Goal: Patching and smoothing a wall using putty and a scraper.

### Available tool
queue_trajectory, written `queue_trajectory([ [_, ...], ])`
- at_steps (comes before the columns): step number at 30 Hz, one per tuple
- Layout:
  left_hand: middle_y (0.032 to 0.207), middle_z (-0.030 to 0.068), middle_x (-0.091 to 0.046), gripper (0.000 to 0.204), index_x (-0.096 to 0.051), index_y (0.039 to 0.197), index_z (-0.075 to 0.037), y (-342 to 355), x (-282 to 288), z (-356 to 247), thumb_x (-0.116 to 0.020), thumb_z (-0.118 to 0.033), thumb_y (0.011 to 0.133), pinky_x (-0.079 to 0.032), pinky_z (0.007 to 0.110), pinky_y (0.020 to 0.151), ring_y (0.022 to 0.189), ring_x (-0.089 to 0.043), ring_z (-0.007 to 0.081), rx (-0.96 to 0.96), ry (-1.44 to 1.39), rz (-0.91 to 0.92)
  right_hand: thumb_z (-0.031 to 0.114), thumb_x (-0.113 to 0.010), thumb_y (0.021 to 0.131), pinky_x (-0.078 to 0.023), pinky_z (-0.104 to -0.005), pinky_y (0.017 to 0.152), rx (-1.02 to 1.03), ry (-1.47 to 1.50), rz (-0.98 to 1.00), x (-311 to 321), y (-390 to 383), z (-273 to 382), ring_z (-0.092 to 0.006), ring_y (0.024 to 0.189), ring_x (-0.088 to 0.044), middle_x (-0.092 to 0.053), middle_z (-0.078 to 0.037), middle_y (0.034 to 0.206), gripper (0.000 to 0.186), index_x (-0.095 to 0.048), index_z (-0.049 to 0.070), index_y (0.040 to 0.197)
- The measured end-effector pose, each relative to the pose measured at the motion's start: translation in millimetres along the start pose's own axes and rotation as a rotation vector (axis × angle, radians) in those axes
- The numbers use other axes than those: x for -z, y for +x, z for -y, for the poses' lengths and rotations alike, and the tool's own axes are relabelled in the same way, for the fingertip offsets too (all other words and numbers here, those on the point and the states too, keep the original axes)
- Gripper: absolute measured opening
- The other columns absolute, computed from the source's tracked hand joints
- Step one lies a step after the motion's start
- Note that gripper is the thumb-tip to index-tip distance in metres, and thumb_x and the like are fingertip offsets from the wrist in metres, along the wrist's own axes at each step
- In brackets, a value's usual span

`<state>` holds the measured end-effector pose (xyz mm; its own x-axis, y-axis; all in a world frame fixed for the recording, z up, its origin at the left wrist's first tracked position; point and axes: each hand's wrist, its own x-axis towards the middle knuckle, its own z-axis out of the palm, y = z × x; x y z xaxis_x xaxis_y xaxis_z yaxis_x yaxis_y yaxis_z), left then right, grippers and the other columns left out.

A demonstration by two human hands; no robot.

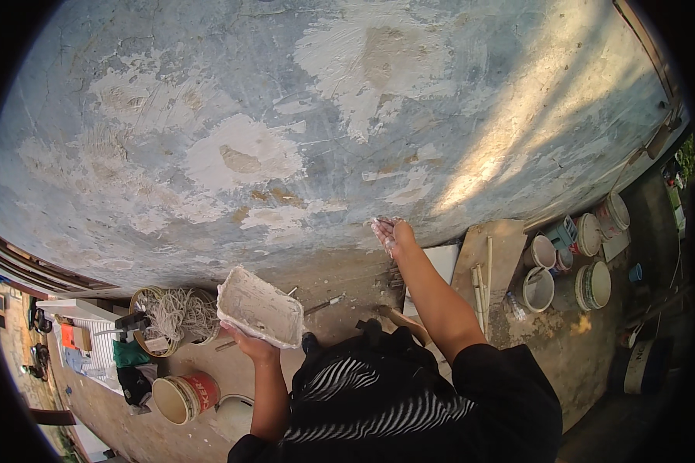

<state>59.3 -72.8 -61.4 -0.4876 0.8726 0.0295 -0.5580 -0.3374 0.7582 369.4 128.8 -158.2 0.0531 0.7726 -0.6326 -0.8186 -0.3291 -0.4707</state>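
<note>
My left hand [252, 344] grips a shallow rectangular tray [261, 306] from below and its near left side. White putty coats the tray's rim and inside. My right hand [394, 234] is raised in front of the lower part of a blue-grey wall [347, 174], its fingers loosely stretched out and smeared with white putty. No tool shows in it, and whether it touches the wall I cannot tell. Rough white putty patches [249, 153] cover much of the wall, some with darker, damp-looking middles.
At the left are a basket of tangled rope [179, 316], a red-and-cream bucket [184, 397] and a white ribbed panel [93, 339] with items on it. Several buckets [592, 285] and a board [493, 258] line the right. A thin tool [324, 304] lies on the floor.
</note>
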Motion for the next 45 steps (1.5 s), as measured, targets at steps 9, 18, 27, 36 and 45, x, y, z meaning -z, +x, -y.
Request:
queue_trajectory([
  [9, 0.144, 0.0118, -0.036, 0.066, -0.028, 0.144, -0.014, -3.5, -10.3, -3.0, -0.028, -0.059, 0.095, -0.037, 0.048, 0.104, 0.127, -0.042, 0.0326, 0.039, -0.037, 0.004, 0.018, -0.030, 0.099, -0.053, -0.0436, 0.088, 0.057, 0.019, -0.011, 37.0, -33.6, -11.5, -0.0294, 0.091, -0.062, -0.059, -0.020, 0.101, 0.026, -0.047, -0.001, 0.105],
  [18, 0.144, 0.0116, -0.036, 0.067, -0.027, 0.144, -0.014, -2.7, -26.5, -4.7, -0.028, -0.059, 0.095, -0.037, 0.048, 0.104, 0.127, -0.042, 0.0324, 0.092, -0.055, -0.027, 0.011, -0.027, 0.099, -0.054, -0.0432, 0.087, 0.047, 0.022, -0.120, 30.2, 8.8, -34.3, -0.0319, 0.095, -0.062, -0.059, -0.022, 0.105, 0.026, -0.044, -0.007, 0.107],
  [27, 0.145, 0.0119, -0.034, 0.068, -0.027, 0.145, -0.013, -1.6, -7.9, -7.0, -0.026, -0.060, 0.095, -0.036, 0.048, 0.104, 0.128, -0.040, 0.0326, 0.031, -0.039, -0.004, 0.011, -0.026, 0.099, -0.054, -0.0367, 0.090, 0.047, 0.055, -0.037, 6.7, 4.9, -6.7, -0.0284, 0.095, -0.061, -0.059, -0.022, 0.107, 0.033, -0.050, -0.010, 0.106],
  [36, 0.145, 0.0123, -0.035, 0.066, -0.027, 0.145, -0.013, -2.5, -12.9, -1.3, -0.025, -0.057, 0.096, -0.034, 0.048, 0.106, 0.129, -0.040, 0.0330, 0.054, 0.010, -0.062, 0.013, -0.032, 0.098, -0.053, -0.0403, 0.090, 0.082, 0.096, -0.029, 33.0, -29.8, -25.5, -0.0287, 0.095, -0.061, -0.059, -0.020, 0.100, 0.028, -0.050, -0.006, 0.108],
  [45, 0.144, 0.0123, -0.035, 0.068, -0.028, 0.144, -0.013, -4.5, -19.6, -6.1, -0.027, -0.060, 0.095, -0.036, 0.048, 0.104, 0.127, -0.042, 0.0328, 0.025, -0.004, 0.003, 0.011, -0.028, 0.098, -0.054, -0.0427, 0.089, 0.029, 0.174, -0.025, 16.7, 6.5, -22.3, -0.0300, 0.095, -0.061, -0.057, -0.021, 0.104, 0.029, -0.047, -0.007, 0.112],
])
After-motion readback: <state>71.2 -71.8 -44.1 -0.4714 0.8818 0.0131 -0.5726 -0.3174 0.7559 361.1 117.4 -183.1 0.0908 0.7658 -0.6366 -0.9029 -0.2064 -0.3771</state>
